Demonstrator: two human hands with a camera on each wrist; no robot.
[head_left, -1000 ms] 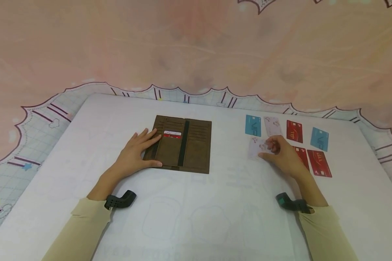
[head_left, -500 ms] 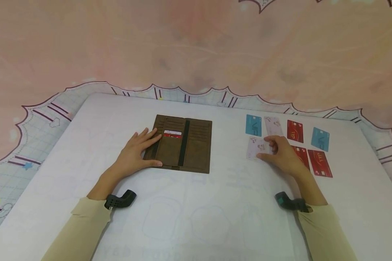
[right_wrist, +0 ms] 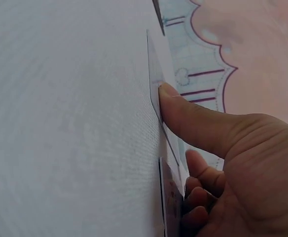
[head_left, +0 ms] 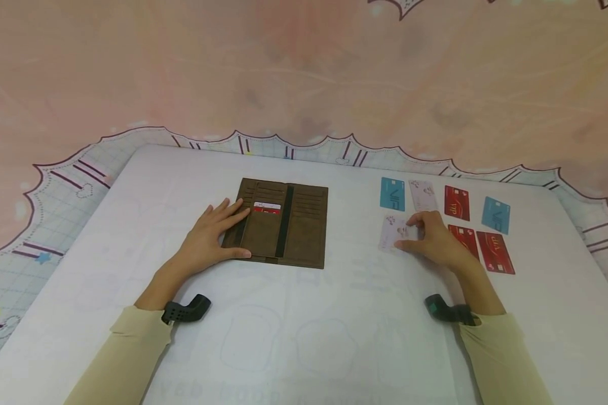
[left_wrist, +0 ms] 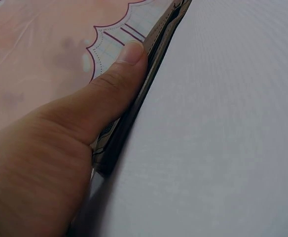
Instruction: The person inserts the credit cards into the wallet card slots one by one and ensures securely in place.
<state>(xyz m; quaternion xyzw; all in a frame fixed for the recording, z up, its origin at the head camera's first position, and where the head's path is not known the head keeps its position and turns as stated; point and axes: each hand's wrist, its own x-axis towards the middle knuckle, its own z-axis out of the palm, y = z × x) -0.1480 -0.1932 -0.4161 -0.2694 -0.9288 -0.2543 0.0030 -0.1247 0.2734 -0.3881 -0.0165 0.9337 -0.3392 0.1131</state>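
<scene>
In the head view a brown bifold wallet (head_left: 304, 236) lies spread out on the white table. My left hand (head_left: 210, 236) rests flat on its left side with fingers spread, the thumb (left_wrist: 117, 81) along the near edge. A red-and-white card (head_left: 267, 208) shows from a slot in the wallet. Over at the right, my right hand (head_left: 432, 236) grips a pale printed card (head_left: 394, 232) at its right side, fingers curled. In the right wrist view the thumb (right_wrist: 183, 113) lies on this card (right_wrist: 155, 74), which tilts slightly from the table.
Around the right hand lie several other cards: a blue one (head_left: 392, 194), a pale one (head_left: 423, 195), another blue one (head_left: 496, 215), and red ones (head_left: 457, 203), the nearest red card (head_left: 495, 253) at the right. A patterned cloth (head_left: 304, 73) runs behind the white table (head_left: 304, 315).
My right hand and the pale card have shifted slightly left and nearer to me, showing more of the red card beside the hand. My left hand and the wallet have stayed put.
</scene>
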